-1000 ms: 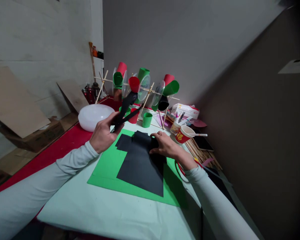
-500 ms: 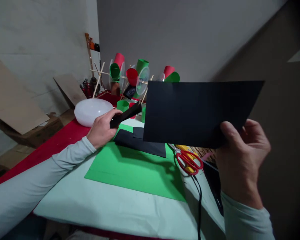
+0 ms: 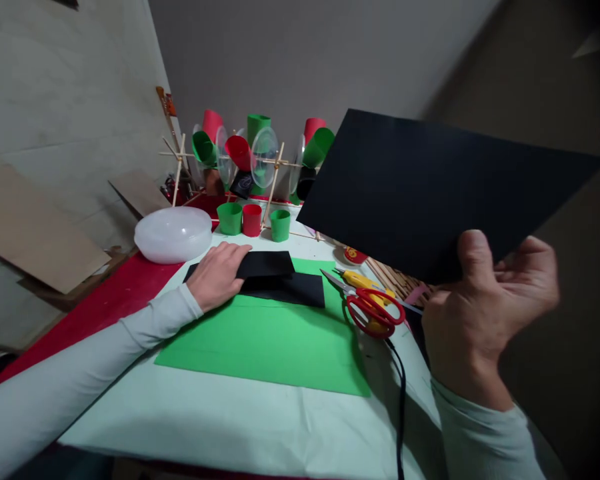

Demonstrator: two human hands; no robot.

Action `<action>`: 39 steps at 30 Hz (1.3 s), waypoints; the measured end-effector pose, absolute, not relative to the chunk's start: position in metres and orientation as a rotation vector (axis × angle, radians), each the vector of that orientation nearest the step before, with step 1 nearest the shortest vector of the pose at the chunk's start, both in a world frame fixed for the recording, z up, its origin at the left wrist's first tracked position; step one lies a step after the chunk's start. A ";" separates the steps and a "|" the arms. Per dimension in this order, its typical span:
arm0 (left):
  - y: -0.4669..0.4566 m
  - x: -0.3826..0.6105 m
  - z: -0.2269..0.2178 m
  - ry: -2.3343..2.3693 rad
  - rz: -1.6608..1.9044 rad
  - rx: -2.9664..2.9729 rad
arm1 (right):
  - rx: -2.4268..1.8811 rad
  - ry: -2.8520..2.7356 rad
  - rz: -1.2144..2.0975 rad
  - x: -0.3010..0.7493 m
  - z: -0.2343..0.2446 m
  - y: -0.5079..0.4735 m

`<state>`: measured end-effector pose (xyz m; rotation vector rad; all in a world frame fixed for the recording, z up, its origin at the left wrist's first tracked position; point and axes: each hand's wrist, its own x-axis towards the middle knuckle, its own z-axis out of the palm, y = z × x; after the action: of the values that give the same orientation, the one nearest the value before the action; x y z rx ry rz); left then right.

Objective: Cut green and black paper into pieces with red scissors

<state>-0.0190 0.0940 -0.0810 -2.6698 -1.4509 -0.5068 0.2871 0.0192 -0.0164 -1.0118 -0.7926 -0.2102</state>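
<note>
My right hand (image 3: 487,313) pinches a large sheet of black paper (image 3: 430,193) by its lower edge, thumb on the near face, and holds it up above the right side of the table. My left hand (image 3: 217,277) is closed over the left end of a smaller black paper piece (image 3: 267,264), low above the table. Beneath that lies another black paper piece (image 3: 300,291), its left part hidden by the hand. Both are over a green sheet (image 3: 265,347) spread on the pale table cover.
Red-handled scissors (image 3: 375,312) and a yellow tool (image 3: 365,281) with a black cord (image 3: 401,400) lie right of the green sheet. Behind stand green (image 3: 281,225) and red (image 3: 251,220) paper cups and a stick frame (image 3: 276,177) with cups. A white plastic bowl (image 3: 173,235) sits at left.
My left hand has lowered the small black piece from a tilt to nearly flat over the other black piece. The large black sheet has risen to the right and tilted in my right hand.
</note>
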 end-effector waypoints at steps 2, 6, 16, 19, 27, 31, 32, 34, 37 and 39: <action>0.091 -0.004 -0.080 -1.395 -0.432 -2.703 | -1.016 -0.806 -0.215 0.287 -0.016 0.018; 0.088 0.020 -0.083 -1.243 -0.322 -2.804 | -1.067 -0.846 -0.165 0.281 -0.022 0.016; 0.088 0.003 -0.080 -1.214 -0.682 -3.158 | -0.953 -0.920 0.514 0.262 -0.040 0.020; 0.082 -0.017 -0.066 -1.467 -1.377 -3.397 | -0.937 -0.964 0.657 0.256 -0.052 0.025; 0.081 -0.050 -0.054 -2.002 -1.987 -2.933 | -0.974 -1.259 0.774 0.244 -0.076 0.029; 0.077 -0.066 -0.053 -1.562 -1.880 -2.989 | -1.019 -1.523 0.628 0.250 -0.072 0.026; 0.073 -0.070 -0.056 -1.455 -1.812 -2.993 | -1.029 -1.602 0.583 0.250 -0.072 0.025; 0.065 -0.078 -0.065 -1.268 -1.602 -2.999 | -1.039 -1.760 0.515 0.248 -0.073 0.025; 0.052 -0.087 -0.085 -1.041 -1.152 -3.068 | -1.051 -1.979 0.503 0.243 -0.079 0.023; 0.044 -0.092 -0.097 -0.940 -0.913 -3.101 | -1.068 -2.084 0.520 0.243 -0.083 0.019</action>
<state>-0.0917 0.0436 -0.0967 -3.1013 -0.9398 -0.9129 0.2426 0.0190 -0.0832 -1.0680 -2.0842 0.5203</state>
